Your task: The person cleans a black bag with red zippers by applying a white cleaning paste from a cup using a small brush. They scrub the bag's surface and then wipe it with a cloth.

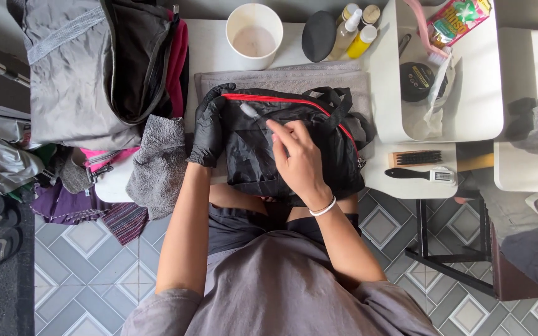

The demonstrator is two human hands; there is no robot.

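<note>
in the middle of the frame a small black bag with red trim (pixel 294 146) lies on a grey towel (pixel 281 78) on the white table (pixel 210 46). the left hand (pixel 210 130), in a black glove, is clamped over the bag's left end. the bare right hand (pixel 300 162) pinches a small pale brush-like tool (pixel 250 112) against the bag's top. a white cup (pixel 254 34) stands at upper centre, a wooden brush (pixel 415 157) to the right.
</note>
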